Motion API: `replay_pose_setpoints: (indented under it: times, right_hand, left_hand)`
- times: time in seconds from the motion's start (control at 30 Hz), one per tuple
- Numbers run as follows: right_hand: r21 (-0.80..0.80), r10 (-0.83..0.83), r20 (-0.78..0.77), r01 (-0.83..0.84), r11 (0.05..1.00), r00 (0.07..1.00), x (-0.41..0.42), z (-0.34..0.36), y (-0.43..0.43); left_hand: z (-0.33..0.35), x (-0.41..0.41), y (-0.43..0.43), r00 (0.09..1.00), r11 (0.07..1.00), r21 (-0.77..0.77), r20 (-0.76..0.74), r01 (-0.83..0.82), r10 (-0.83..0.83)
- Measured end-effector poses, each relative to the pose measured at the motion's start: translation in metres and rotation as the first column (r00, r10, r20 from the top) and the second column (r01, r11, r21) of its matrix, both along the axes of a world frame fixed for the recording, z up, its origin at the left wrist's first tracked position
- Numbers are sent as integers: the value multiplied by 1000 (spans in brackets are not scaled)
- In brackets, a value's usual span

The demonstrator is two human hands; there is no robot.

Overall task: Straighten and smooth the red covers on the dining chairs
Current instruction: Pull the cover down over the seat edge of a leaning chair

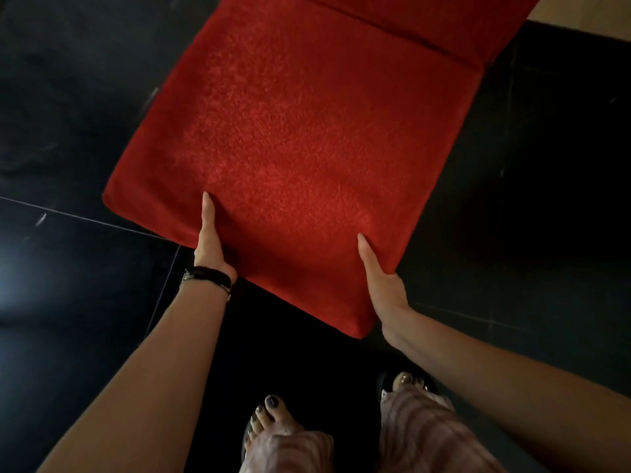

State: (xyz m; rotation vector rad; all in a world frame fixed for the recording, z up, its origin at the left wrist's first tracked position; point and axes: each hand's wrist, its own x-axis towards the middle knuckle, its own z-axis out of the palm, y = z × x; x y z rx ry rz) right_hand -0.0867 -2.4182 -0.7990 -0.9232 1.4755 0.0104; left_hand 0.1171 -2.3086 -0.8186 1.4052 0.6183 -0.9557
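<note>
Down at the bottom, your sandalled feet with dark-polished toenails (263, 425) stand on the glossy black floor tiles (68, 302), and pale striped trouser legs (420, 435) hang over them. Both forearms reach forward. There's a black strap bracelet (206, 276) on your left wrist.

Your left hand (210, 247) is at the near edge of the red fleecy square seat cover (300, 138), thumb laid flat on top and fingers tucked out of sight beneath, so it's pinching that edge. Your right hand (386, 288) does the same at the near right corner, thumb on top and fingers hidden below.

The cover lies flat across the chair seat and looks smooth, with no obvious wrinkles. At the far side it meets a straight crease (392, 32), and beyond that is the red padded backrest section (426, 18).
</note>
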Motion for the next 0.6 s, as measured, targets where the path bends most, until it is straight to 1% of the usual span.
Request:
replay_pose_setpoints:
  times: [0.27, 0.47, 0.6]
  right_hand:
    - [64, 14, -22, -13, 998, 1000, 2, 44, -6]
    - [111, 27, -30, -23, 994, 999, 5, 84, -3]
    - [111, 15, -58, -8, 994, 998, -2, 111, -1]
  left_hand:
    - [45, 5, -3, 997, 998, 18, -49, 63, -62]
    - [89, 9, -3, 998, 996, 91, -56, 21, -16]
    - [113, 1, -1, 995, 995, 98, -100, 20, -10]
